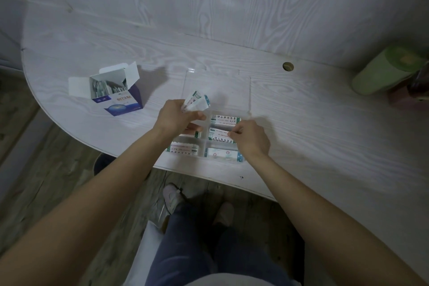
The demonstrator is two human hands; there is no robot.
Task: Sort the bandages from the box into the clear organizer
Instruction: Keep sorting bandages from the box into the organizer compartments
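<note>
Bandages [196, 101] in white wrappers with green ends fan out from the left hand [174, 116], whose fingers pinch the small bunch above the clear organizer [250, 90]. More wrapped bandages lie flat in the organizer's near compartments, printed sides up. The right hand [250, 138] pinches the end of one bandage [220, 133] lying in the middle right compartment. The blue-and-white box [116, 94] stands open, well left of both hands, with more wrappers showing inside. Everything sits on a pale wood-grain worktop [325, 123] with a rounded edge against a matching wall; a green roll [385, 72] lies far right.
</note>
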